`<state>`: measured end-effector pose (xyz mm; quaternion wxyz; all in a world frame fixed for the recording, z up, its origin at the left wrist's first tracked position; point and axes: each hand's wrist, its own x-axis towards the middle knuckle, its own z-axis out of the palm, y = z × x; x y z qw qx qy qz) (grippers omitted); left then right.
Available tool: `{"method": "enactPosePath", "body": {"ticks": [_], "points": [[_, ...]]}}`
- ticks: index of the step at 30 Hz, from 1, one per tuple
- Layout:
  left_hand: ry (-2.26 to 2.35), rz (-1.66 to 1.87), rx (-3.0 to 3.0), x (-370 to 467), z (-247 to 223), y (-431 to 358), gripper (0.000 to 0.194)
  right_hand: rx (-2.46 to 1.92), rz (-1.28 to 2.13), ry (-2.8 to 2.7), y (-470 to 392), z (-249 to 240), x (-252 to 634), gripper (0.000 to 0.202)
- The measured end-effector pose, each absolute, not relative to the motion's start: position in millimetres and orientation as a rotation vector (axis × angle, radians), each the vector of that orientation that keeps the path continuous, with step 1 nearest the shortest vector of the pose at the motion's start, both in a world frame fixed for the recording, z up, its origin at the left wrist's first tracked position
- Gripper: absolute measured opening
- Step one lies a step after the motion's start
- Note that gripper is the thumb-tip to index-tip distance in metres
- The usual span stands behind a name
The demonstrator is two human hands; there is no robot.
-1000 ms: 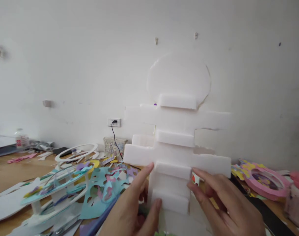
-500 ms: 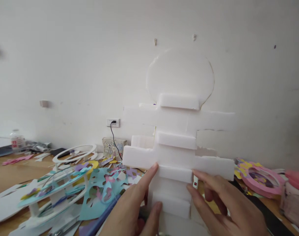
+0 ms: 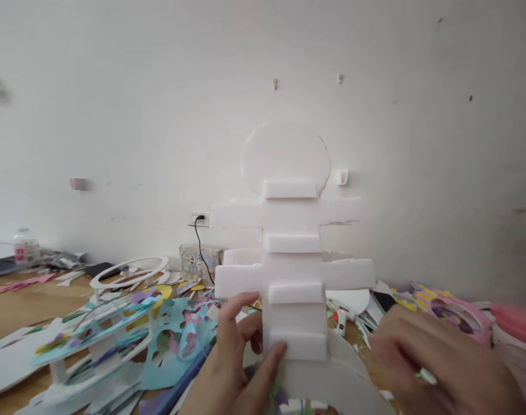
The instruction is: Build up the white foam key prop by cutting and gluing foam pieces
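A white foam structure [image 3: 292, 271] stands upright in front of me, with a rounded top, side arms at two heights and several raised strips down its middle. My left hand [image 3: 241, 351] grips its lower left edge, the thumb on the front by the lowest strip. Off to the right of the structure, touching no part of it, is my right hand [image 3: 439, 357], blurred, its fingers curled; whether it holds anything is unclear. A white glue gun [image 3: 341, 318] with a red light lies between the structure and my right hand.
At the left is a tiered white and blue ring piece [image 3: 102, 340] beside cut blue foam sheets [image 3: 176, 340]. A pink ring piece [image 3: 457, 314] and a pink-lidded jar [image 3: 517, 328] stand at the right. A black cable [image 3: 199, 248] hangs from the wall socket.
My right hand has let go of the structure and moved right. The structure now appears smaller and farther away, its top lower in view. My left hand still holds it.
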<state>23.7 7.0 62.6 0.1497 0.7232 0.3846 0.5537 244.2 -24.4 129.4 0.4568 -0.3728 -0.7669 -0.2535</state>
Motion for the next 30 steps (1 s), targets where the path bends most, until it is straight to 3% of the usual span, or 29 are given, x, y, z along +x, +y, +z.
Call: {"method": "enactPosePath", "body": {"ticks": [5, 9, 20, 30], "points": [[1.061, 1.526, 2.069, 23, 70, 11, 0.027, -1.264, -0.021, -1.894, -2, 123, 250, 0.052], [1.044, 1.614, 1.998, 24, 67, 13, 0.026, -1.189, 0.383, -1.813, 11, 114, 235, 0.052], [1.098, 1.611, 2.292, 22, 69, 5, 0.041, -1.108, 0.384, -1.249, 11, 102, 197, 0.044], [0.884, 1.623, 2.486, 24, 66, 15, 0.059, -1.113, 0.392, -1.236, 17, 98, 197, 0.047]]}}
